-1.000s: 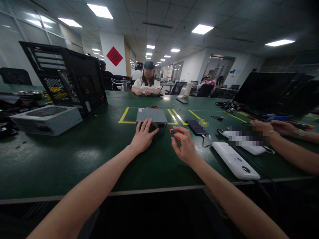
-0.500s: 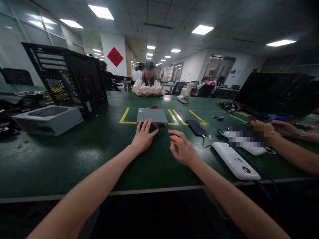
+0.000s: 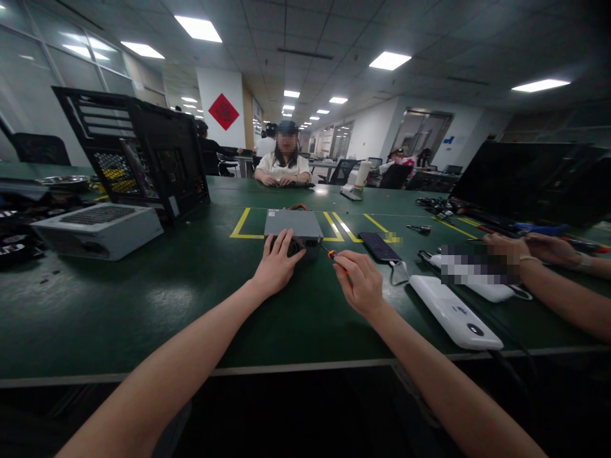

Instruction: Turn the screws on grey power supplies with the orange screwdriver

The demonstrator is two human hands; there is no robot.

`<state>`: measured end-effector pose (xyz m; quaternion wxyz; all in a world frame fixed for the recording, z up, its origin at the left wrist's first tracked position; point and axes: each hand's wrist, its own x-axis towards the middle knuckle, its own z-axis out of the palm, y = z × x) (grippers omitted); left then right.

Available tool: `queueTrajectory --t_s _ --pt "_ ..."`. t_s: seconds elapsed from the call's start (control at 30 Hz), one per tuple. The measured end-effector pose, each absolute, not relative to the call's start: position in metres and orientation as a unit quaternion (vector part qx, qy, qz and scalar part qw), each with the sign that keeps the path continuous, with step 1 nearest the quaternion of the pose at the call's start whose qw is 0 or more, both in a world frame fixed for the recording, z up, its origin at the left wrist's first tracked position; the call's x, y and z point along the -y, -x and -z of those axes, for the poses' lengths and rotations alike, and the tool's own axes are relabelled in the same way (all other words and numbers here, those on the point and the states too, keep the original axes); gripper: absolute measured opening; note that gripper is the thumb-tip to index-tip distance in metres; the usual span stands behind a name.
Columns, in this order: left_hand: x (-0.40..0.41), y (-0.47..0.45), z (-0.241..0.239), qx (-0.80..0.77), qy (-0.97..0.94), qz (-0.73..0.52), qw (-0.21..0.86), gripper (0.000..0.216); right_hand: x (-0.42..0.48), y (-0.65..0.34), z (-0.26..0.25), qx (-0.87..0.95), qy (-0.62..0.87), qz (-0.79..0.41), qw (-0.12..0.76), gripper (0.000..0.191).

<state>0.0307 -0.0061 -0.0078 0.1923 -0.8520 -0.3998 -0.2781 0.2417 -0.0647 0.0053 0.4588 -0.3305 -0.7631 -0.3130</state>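
One grey power supply [image 3: 294, 221], flat on the green tabletop [image 3: 191, 343] before the seated worker, overlapping a yellow taped outline [image 3: 240, 224]. One left hand [image 3: 278, 262], fingers spread over its near edge and fan side. One right hand [image 3: 360, 280], pinching an orange-and-black screwdriver [image 3: 332, 254], shaft toward the unit's near right corner; from here I cannot tell whether the tip touches. To the right: one dark phone [image 3: 379, 247], one white power bank [image 3: 456, 312], and a co-worker's hands [image 3: 503, 249]. To the left: a second power supply [image 3: 98, 236], beside one black computer case [image 3: 184, 152]. Opposite: one person in white [image 3: 284, 166], seated.
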Motion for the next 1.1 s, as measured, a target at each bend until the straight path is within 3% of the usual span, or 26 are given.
queueTrajectory --t_s 0.1,0.3,0.47,0.73,1.1 --pt "0.0058 -0.0305 0.0078 0.404 0.85 0.279 0.192 0.046 0.0662 -0.2404 -0.0056 0.783 0.314 0.303 0.443 0.033" --pt "0.0045 -0.0305 0.0084 0.408 0.849 0.271 0.2 0.045 0.0698 -0.2356 -0.0057 0.799 0.337 0.267 0.421 0.01" --pt "0.0042 -0.0308 0.0086 0.414 0.846 0.265 0.204 0.044 0.0687 -0.236 -0.0009 0.805 0.34 0.222 0.434 0.014" --pt "0.0034 -0.0308 0.0098 0.413 0.843 0.269 0.214 0.045 0.0715 -0.2331 -0.0037 0.818 0.345 0.198 0.415 0.003" --pt "0.0029 -0.0307 0.01 0.412 0.844 0.266 0.217 0.046 0.0713 -0.2342 -0.0043 0.776 0.343 0.294 0.441 0.011"
